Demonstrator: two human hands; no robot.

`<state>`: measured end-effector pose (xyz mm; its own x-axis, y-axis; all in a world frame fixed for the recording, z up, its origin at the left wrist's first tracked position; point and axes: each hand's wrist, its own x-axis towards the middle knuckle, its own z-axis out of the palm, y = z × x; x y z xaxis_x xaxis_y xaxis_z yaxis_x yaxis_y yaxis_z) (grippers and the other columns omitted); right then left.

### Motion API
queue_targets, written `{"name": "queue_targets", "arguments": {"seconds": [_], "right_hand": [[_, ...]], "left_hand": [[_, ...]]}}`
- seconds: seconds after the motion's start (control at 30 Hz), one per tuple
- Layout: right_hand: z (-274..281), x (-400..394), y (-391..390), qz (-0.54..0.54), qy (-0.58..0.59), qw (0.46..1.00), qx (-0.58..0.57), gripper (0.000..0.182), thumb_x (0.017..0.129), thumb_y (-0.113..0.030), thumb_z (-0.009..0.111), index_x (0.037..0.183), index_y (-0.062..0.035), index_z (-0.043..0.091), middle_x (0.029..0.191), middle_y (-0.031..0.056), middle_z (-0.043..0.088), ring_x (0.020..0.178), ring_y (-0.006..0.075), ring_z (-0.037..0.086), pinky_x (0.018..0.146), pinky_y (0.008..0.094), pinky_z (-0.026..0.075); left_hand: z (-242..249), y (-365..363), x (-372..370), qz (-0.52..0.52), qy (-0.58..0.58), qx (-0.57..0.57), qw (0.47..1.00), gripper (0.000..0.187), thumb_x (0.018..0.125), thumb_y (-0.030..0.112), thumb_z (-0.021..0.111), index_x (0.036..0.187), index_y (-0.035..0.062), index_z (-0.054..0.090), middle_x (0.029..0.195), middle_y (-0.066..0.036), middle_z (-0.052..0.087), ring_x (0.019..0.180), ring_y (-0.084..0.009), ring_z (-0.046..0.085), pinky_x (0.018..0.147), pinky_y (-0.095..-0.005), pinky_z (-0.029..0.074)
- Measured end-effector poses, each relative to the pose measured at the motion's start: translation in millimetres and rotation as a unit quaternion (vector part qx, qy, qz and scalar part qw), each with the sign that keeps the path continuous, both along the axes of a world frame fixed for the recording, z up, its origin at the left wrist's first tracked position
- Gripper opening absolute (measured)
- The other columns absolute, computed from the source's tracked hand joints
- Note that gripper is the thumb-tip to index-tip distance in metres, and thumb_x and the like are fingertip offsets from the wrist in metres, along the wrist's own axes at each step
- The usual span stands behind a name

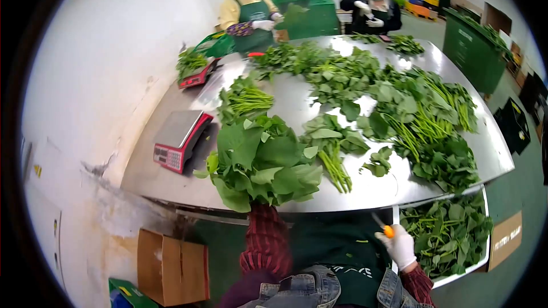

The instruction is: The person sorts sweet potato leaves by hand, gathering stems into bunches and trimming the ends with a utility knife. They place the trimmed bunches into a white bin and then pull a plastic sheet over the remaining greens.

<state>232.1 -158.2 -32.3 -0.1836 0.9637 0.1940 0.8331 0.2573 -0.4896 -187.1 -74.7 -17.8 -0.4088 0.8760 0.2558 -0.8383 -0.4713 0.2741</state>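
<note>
Nearest us at the bottom of the frame, our right hand (399, 246), gloved white, is closed around a small orange-handled knife (386, 229), blade up, beside the tub of leafy stems (451, 234) at lower right. Our left hand is buried under the bunch of greens (260, 162) it lifts at centre, so we cannot tell its grip. On the steel bench (365, 185) we count two red scales (180, 140), and two co-workers (251, 5) stand at the top
</note>
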Motion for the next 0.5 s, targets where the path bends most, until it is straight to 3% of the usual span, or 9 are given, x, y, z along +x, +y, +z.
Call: {"name": "queue_targets", "arguments": {"seconds": [0.2,0.27,0.4,0.5], "right_hand": [[3.8,-130.3,46.3,0.211,-0.01,0.977,0.032,0.049,0.071,-0.047,0.071,0.07,-0.0031,0.049,0.059,0.0134,0.051,0.053,0.0324,0.056,0.049,0.0405,0.045],[7.4,-171.0,60.4,0.214,-0.082,0.973,0.003,0.048,0.072,-0.045,0.071,0.073,-0.0013,0.052,0.065,0.0164,0.054,0.057,0.0334,0.058,0.05,0.0413,0.045],[-26.6,-230.6,96.3,0.255,-0.066,0.959,0.108,0.048,0.073,-0.047,0.067,0.073,-0.002,0.052,0.063,0.0142,0.053,0.056,0.0292,0.056,0.052,0.0372,0.045],[-26.4,-258.7,113.2,0.28,-0.112,0.951,0.068,0.047,0.074,-0.045,0.066,0.079,-0.0003,0.053,0.069,0.0144,0.053,0.062,0.0286,0.056,0.056,0.0376,0.045]], "left_hand": [[-12.2,-47.2,-57.1,0.102,-0.017,0.01,0.995,0.032,0.097,0.029,0.041,0.116,0.0049,0.051,0.105,-0.011,0.057,0.09,-0.0233,0.056,0.08,-0.0341,0.049],[-11.0,-55.2,-83.6,0.136,-0.015,0.017,0.99,0.032,0.097,0.029,0.042,0.115,0.005,0.051,0.103,-0.011,0.058,0.089,-0.0228,0.056,0.079,-0.0339,0.049],[3.8,-72.5,-132.1,0.173,-0.009,0.033,0.984,0.031,0.097,0.03,0.042,0.112,0.0051,0.053,0.101,-0.01,0.058,0.087,-0.0218,0.057,0.078,-0.0335,0.049],[34.6,-60.7,-164.6,0.186,-0.011,0.051,0.981,0.031,0.097,0.03,0.042,0.111,0.0052,0.053,0.099,-0.01,0.059,0.085,-0.0213,0.057,0.077,-0.0333,0.049]]}}
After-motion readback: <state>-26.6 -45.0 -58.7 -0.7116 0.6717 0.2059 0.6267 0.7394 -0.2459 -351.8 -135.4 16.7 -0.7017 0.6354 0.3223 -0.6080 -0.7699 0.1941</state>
